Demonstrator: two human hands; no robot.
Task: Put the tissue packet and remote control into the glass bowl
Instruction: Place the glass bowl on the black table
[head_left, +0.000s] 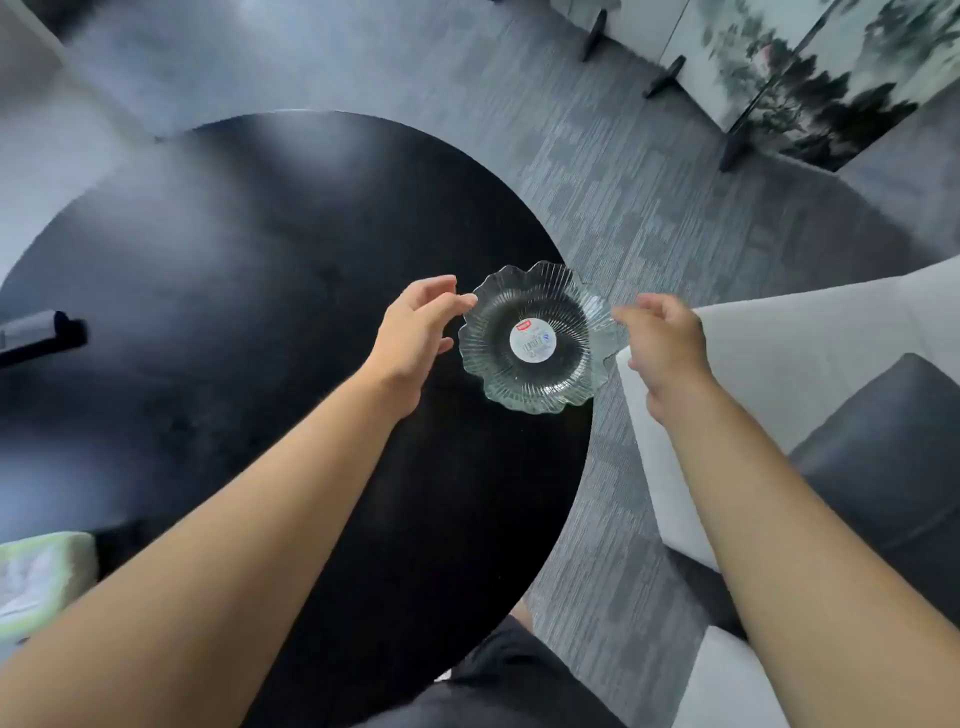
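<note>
A clear ribbed glass bowl (535, 338) with a wavy rim and a round label in its middle sits at the right edge of the round black table (249, 291), nothing inside it. My left hand (415, 338) is just left of the bowl, fingers spread, with fingertips at the rim. My right hand (662, 343) is just right of the bowl, blurred, with fingers loosely curled toward the rim. A dark remote control (41, 335) lies at the table's far left. The green and white tissue packet (39, 577) lies at the lower left, partly cut off by the frame.
Grey carpet (649, 182) surrounds the table. A light grey sofa (779, 338) with a dark cushion (883, 457) stands close on the right. A folding screen (810, 78) with a painted landscape stands at the far right on black feet.
</note>
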